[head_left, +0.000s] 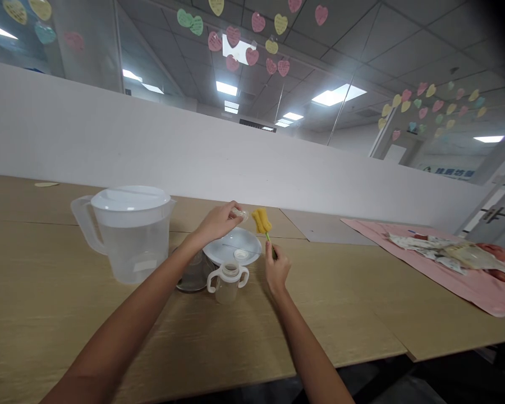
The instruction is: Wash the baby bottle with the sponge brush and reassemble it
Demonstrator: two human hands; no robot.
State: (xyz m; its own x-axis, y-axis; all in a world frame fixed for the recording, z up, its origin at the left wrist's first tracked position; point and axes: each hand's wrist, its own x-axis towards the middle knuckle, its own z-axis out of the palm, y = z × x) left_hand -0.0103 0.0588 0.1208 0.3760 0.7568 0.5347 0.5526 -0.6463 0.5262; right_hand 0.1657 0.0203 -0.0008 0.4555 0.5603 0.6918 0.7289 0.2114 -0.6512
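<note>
My left hand [219,221] is closed on a small clear piece [241,214], perhaps a bottle cover, above a white basin [212,249]. In my right hand [276,266] is a bottle brush [261,220] with a yellow sponge head and a thin green handle, its head pointing up. The sponge and the clear piece are close together but apart. Below them, an uncapped two-handled baby bottle [226,286] stands upright in front of the basin. A white ring-shaped part [240,255] lies in the basin.
A large lidded plastic pitcher [134,238] stands at the left. My left forearm partly hides a greyish see-through container [194,276]. On the right, a pink cloth [437,275] bears packets and reddish items. A white wall [185,151] runs behind the wooden table [185,348].
</note>
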